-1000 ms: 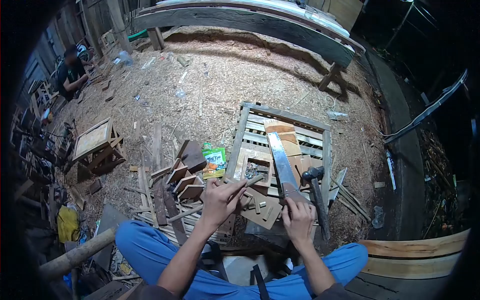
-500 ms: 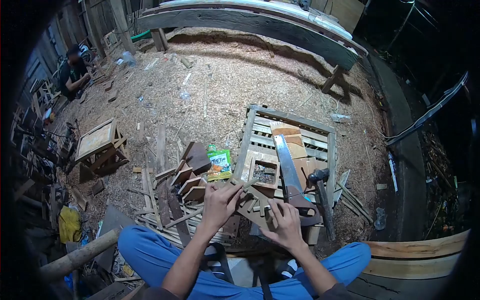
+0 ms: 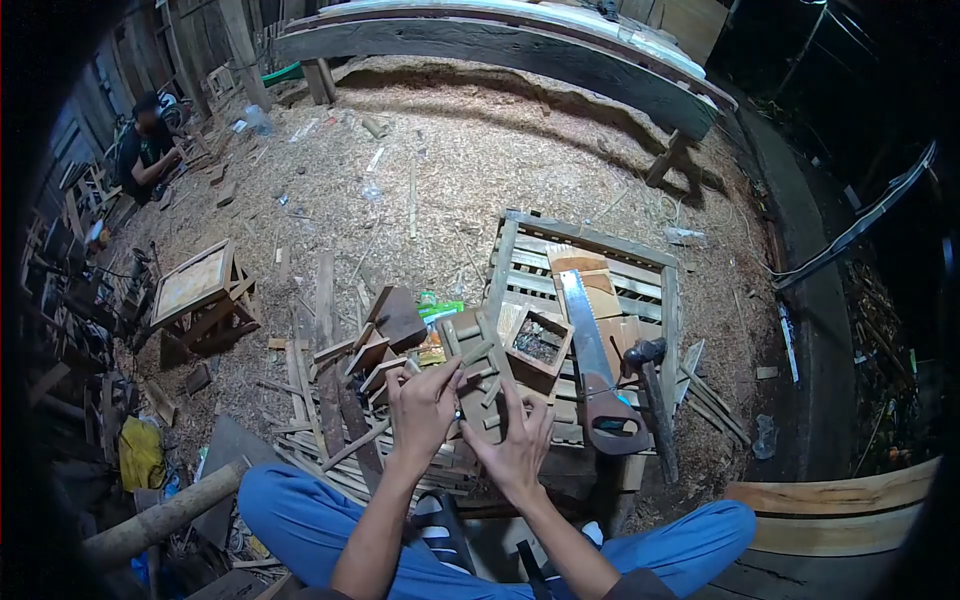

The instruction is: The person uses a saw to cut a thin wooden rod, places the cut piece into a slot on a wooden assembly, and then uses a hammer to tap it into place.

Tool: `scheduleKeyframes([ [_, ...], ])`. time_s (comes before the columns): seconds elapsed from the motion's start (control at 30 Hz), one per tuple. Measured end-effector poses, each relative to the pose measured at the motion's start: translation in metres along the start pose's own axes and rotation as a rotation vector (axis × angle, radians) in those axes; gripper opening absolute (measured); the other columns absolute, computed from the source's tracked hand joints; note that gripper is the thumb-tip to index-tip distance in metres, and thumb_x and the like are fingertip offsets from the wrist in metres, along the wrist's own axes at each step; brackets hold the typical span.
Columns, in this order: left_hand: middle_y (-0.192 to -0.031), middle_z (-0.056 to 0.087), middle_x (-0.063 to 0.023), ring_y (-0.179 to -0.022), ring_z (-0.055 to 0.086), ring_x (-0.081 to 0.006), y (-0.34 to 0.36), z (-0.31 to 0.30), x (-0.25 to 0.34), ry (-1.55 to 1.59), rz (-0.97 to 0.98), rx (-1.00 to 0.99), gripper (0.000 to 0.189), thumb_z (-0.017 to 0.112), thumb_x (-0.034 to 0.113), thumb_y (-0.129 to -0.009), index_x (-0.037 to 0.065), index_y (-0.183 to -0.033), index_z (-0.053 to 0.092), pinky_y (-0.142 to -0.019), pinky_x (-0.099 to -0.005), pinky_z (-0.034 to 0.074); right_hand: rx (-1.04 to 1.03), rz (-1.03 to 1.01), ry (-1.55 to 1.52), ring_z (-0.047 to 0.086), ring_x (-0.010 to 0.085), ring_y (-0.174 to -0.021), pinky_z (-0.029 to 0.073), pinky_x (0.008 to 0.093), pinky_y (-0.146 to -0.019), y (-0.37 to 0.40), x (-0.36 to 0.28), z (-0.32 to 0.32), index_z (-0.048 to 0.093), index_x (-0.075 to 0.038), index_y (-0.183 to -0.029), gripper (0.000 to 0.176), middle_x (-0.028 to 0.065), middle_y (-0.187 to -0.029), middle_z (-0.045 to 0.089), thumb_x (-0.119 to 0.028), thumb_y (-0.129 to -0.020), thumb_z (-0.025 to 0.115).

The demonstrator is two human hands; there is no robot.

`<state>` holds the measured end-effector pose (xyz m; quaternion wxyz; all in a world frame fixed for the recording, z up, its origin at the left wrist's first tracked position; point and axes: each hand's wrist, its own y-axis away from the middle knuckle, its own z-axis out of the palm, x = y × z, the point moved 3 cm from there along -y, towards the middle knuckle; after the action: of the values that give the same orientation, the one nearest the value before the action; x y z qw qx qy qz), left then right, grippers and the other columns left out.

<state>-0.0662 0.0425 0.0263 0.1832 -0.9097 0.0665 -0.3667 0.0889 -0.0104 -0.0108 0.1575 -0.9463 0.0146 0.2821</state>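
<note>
My left hand [image 3: 424, 408] is closed on the lower left of a small wooden piece [image 3: 478, 345], a flat board with several short sticks across it. The piece is tilted up in front of me. My right hand [image 3: 515, 445] grips its lower right edge, with fingers along the side and the thumb near the bottom. Just beyond it stands an open wooden box [image 3: 560, 369] with small bits inside, which look like nails. Right of the box, a handsaw [image 3: 587, 325] lies on a slatted wooden frame [image 3: 672, 305], beside a hammer [image 3: 655, 405].
Angled wooden pieces [image 3: 400, 318] and a partly covered green packet [image 3: 430, 305] lie left of the hands. Thin wood strips [image 3: 315, 455] are heaped below them. A small stool [image 3: 195, 285] stands left. Farther back are a person [image 3: 146, 150] and a long bench [image 3: 500, 42].
The wooden piece has turned more upright and moved slightly away from me. My right hand has moved left, closer to my left hand, uncovering the saw handle.
</note>
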Motion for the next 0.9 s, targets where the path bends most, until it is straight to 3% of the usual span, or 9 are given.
scheduleKeyframes([
  [0.1, -0.086, 0.076, -0.0080, -0.069, 0.059, -0.0222, -0.001, -0.003, 0.002, -0.044, 0.010, 0.003, 0.023, 0.071, 0.018, -0.097, 0.010, -0.118, 0.079, -0.086, -0.0371, 0.035, 0.065, -0.002, 0.058, 0.049, 0.0405, -0.114, 0.042, 0.0526, -0.099, -0.015, -0.004, 0.018, 0.053, -0.017, -0.150, 0.093, 0.0224, -0.121, 0.050, -0.043, -0.069, 0.092],
  [0.37, -0.087, 0.077, -0.0074, -0.073, 0.061, -0.0224, 0.004, 0.006, -0.007, -0.042, -0.011, -0.020, 0.024, 0.071, 0.020, -0.097, 0.010, -0.118, 0.079, -0.086, -0.0372, 0.035, -0.055, 0.047, -0.030, 0.045, 0.0432, -0.126, 0.040, 0.0546, -0.105, -0.019, 0.003, 0.020, 0.052, -0.022, -0.153, 0.089, 0.0248, -0.144, 0.042, -0.046, -0.075, 0.087],
  [0.47, -0.088, 0.077, -0.0073, -0.074, 0.062, -0.0224, 0.003, 0.012, -0.010, 0.019, -0.020, -0.038, 0.024, 0.071, 0.019, -0.097, 0.010, -0.118, 0.079, -0.086, -0.0369, 0.035, -0.160, -0.110, -0.068, 0.039, 0.0436, -0.136, 0.034, 0.0531, -0.114, -0.010, 0.003, 0.002, 0.054, -0.017, -0.151, 0.082, 0.0248, -0.152, 0.038, -0.044, -0.080, 0.086],
  [0.57, -0.093, 0.077, -0.0072, -0.079, 0.062, -0.0222, 0.005, 0.015, -0.008, 0.030, -0.031, -0.108, 0.024, 0.072, 0.020, -0.097, 0.012, -0.118, 0.079, -0.087, -0.0372, 0.036, -0.159, -0.054, -0.066, 0.041, 0.0438, -0.133, 0.034, 0.0543, -0.114, 0.000, 0.021, 0.005, 0.056, -0.016, -0.148, 0.082, 0.0238, -0.150, 0.040, -0.038, -0.076, 0.090],
  [0.7, -0.103, 0.075, -0.0055, -0.090, 0.066, -0.0244, 0.009, 0.022, -0.008, -0.033, -0.056, -0.126, 0.023, 0.073, 0.021, -0.094, 0.016, -0.116, 0.080, -0.091, -0.0394, 0.039, -0.138, -0.077, -0.126, 0.050, 0.0395, -0.126, 0.038, 0.0529, -0.108, -0.004, 0.027, 0.004, 0.062, -0.017, -0.143, 0.076, 0.0176, -0.139, 0.053, -0.036, -0.075, 0.091],
  [0.73, -0.105, 0.075, -0.0055, -0.091, 0.066, -0.0245, 0.007, 0.024, -0.009, -0.031, -0.041, -0.103, 0.022, 0.074, 0.022, -0.094, 0.017, -0.115, 0.080, -0.092, -0.0396, 0.039, -0.131, -0.075, -0.110, 0.053, 0.0346, -0.126, 0.037, 0.0504, -0.105, -0.004, 0.028, 0.005, 0.064, -0.018, -0.140, 0.072, 0.0147, -0.137, 0.055, -0.036, -0.075, 0.090],
  [0.9, -0.109, 0.072, -0.0045, -0.093, 0.060, -0.0258, 0.008, 0.026, -0.011, -0.044, -0.069, -0.128, 0.023, 0.076, 0.022, -0.092, 0.020, -0.115, 0.081, -0.091, -0.0395, 0.040, -0.073, -0.069, -0.091, 0.054, 0.0350, -0.126, 0.037, 0.0499, -0.104, -0.012, 0.025, 0.014, 0.064, -0.018, -0.140, 0.072, 0.0153, -0.137, 0.055, -0.036, -0.075, 0.090],
])
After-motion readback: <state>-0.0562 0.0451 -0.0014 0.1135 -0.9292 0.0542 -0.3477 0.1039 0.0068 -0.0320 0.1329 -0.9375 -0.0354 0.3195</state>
